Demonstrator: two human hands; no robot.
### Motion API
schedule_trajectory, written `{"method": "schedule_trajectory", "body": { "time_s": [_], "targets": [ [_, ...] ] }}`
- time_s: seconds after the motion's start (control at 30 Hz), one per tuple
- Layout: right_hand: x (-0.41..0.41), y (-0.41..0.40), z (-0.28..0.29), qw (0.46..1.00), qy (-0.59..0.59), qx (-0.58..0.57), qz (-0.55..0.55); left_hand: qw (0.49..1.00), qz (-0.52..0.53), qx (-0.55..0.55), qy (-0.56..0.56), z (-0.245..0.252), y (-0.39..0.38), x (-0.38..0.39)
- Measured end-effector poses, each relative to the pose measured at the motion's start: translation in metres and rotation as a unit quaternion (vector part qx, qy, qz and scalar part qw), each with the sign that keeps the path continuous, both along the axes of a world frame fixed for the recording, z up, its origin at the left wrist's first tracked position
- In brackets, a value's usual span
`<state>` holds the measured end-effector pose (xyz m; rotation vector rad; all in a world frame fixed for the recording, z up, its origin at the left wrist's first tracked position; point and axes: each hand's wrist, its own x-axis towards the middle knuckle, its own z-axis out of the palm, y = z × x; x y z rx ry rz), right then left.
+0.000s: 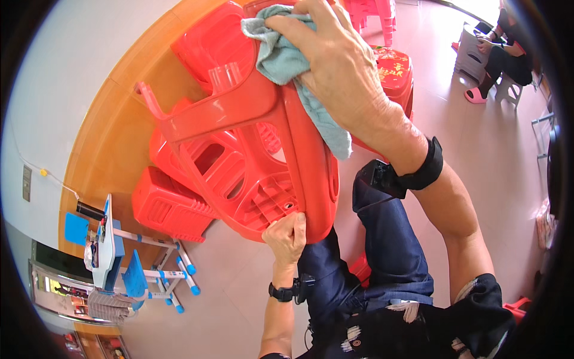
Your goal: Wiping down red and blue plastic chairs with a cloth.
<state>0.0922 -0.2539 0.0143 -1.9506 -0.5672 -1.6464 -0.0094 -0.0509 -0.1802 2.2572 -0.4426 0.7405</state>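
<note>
A red plastic stool (314, 170) lies tipped on its side in front of me, its ribbed underside and legs showing. My left hand (287, 235) grips the edge of its seat near my knees. At the stool's far end, my right hand (336, 58) presses a light blue-green cloth (284, 54) onto a leg. The cloth is bunched under the fingers, and one end hangs down along the stool's side. Some of the right fingertips are cut off by the picture's top rim. Each wrist wears a black strap with a small device.
More red plastic stools (170, 206) lie and stand behind the held one, by a wood-panelled wall. A red stool with a printed seat (394, 72) stands beyond my right arm. At the left is a blue and white desk (107, 251). A person (506, 54) sits at the upper right holding a grey stool (471, 56).
</note>
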Motion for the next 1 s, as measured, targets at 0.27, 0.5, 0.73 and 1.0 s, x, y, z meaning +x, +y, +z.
{"method": "schedule_trajectory", "body": {
  "time_s": [0.27,0.5,0.73,1.0],
  "targets": [
    [-0.059,0.028,-0.093,0.977,0.181,-0.115,0.016,0.999,0.022,-0.038,0.018,-0.006,0.004,0.004],
    [-0.128,0.035,-0.186,0.896,0.346,-0.227,0.164,0.997,0.05,-0.051,0.032,-0.025,0.014,0.006],
    [-0.132,0.018,-0.176,0.86,0.372,-0.177,0.302,0.997,0.072,-0.012,0.035,-0.024,0.021,-0.016],
    [-0.043,0.008,-0.011,0.99,0.043,0.07,0.117,0.999,0.025,-0.031,0.013,-0.032,0.025,-0.028]
  ]
}}
